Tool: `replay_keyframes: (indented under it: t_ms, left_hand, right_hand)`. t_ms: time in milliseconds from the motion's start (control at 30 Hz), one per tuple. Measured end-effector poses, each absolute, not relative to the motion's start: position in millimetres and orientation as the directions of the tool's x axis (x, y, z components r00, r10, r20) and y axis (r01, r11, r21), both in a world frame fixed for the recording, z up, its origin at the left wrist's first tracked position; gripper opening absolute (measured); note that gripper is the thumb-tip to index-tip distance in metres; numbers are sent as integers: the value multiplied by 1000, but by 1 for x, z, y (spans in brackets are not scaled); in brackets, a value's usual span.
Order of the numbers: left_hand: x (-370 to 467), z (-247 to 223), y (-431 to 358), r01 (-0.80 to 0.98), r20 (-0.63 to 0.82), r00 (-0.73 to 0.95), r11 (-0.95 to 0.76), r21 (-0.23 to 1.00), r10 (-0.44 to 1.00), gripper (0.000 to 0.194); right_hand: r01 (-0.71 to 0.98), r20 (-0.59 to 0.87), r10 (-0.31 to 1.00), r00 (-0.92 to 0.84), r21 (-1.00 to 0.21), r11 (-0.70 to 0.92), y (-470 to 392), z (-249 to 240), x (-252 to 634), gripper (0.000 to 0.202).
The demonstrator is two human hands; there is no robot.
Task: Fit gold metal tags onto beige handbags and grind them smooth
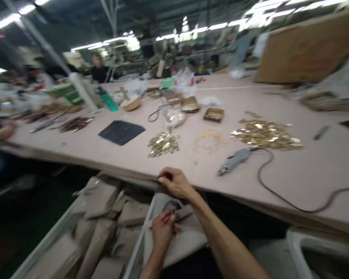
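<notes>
**Workshop with strip lights, one long pale pink tabletop (197, 162), and our hands down at its near edge**

So the background is a big, blurry workroom, with a person (99, 73) in dark clothes beyond the far side and someone's forearm (5, 131) at the far left. Down low, our left hand (163, 225) has its grip closed in a pinch on a narrow strap (184, 212) lying over the grey piece (178, 242), which sits just below the tabletop, in front of us. Our right hand (173, 181) is above it at the tabletop's edge, fingers curled with a bit of a gap inside the grip; we honestly can't tell if it has hold of anything.

Left of our hands there's a bin (139, 248) full of grey-beige packs (100, 197). Up top we've got a smaller gold pile (164, 144) near the dark sheet (121, 132), then a bigger gold pile (266, 133) off to the right. A grey handheld tool (235, 161) lies between the two, a bit nearer us, its cord (264, 186) curving away right. Big cardboard carton (305, 50) at the back right, too.
</notes>
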State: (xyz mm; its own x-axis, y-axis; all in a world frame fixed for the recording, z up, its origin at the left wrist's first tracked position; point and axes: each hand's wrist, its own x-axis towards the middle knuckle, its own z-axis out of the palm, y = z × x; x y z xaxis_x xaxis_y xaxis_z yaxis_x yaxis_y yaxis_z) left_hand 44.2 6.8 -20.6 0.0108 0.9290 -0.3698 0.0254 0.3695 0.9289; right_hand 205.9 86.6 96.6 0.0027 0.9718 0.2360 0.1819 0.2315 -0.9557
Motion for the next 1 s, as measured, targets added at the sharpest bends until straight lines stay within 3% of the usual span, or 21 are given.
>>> replay_keyframes:
  t_ms: [100,233,500,767,1000]
  left_hand:
    - [27,-38,14,-44,-369,65,372,927,927,57]
    - [33,-45,13,-64,-389,79,394,917,918,54]
    - [27,-51,13,-86,-348,172,366,927,922,51]
    - [28,-50,11,-131,-335,221,369,920,916,49]
    - [26,-46,12,-141,-336,260,380,914,905,43]
  right_hand:
    - [2,110,991,-74,-994,110,55,51,173,26]
    - [-37,-83,997,-2,-996,-83,11,3,188,27]
    - [-147,-192,969,156,-975,-169,14,-31,184,40]
    - [-223,-222,961,165,-958,-183,12,-45,178,41]
    - [-28,-77,990,122,-997,-74,9,-47,175,32]
